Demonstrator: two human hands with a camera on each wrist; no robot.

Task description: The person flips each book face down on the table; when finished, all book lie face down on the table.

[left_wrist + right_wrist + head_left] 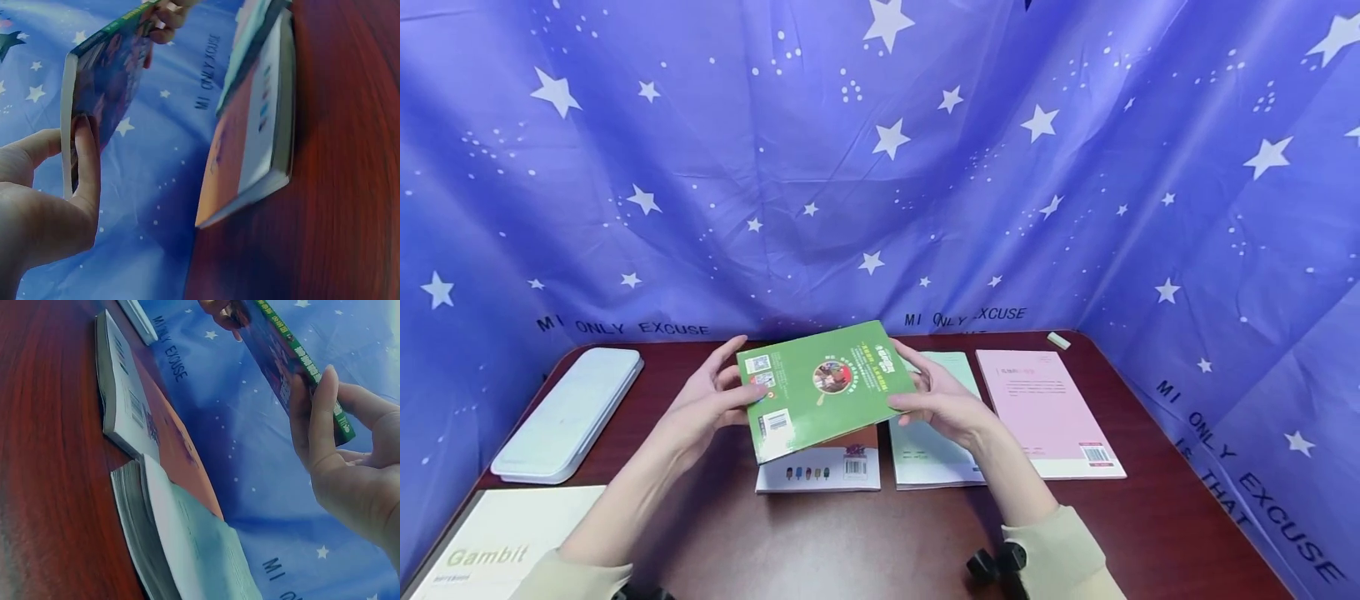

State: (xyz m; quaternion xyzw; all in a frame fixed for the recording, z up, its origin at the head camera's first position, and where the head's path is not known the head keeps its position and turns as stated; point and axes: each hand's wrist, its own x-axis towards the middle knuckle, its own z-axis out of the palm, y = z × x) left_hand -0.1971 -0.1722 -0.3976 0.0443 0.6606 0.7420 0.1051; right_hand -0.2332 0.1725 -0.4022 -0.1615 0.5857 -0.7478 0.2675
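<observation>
A green book (805,425) is held up above the table, tilted, its back cover with barcode and round picture facing the head view. My left hand (703,396) pinches its left edge, thumb on the green cover and fingers beneath. At the opposite edge my right hand (943,400) grips it the same way. The right wrist view shows the green spine (300,356) with lettering; the left wrist view shows the pale page edges (69,125). Below the held book lies an orange and white book (820,475), partly hidden by it.
To the right lie a mint-green book (936,462) and a pink book (1045,400). A white eraser-like block (1058,340) sits at the back right corner. On the left are a pale blue case (568,412) and a Gambit notebook (497,542). A starry blue curtain (820,167) surrounds the table.
</observation>
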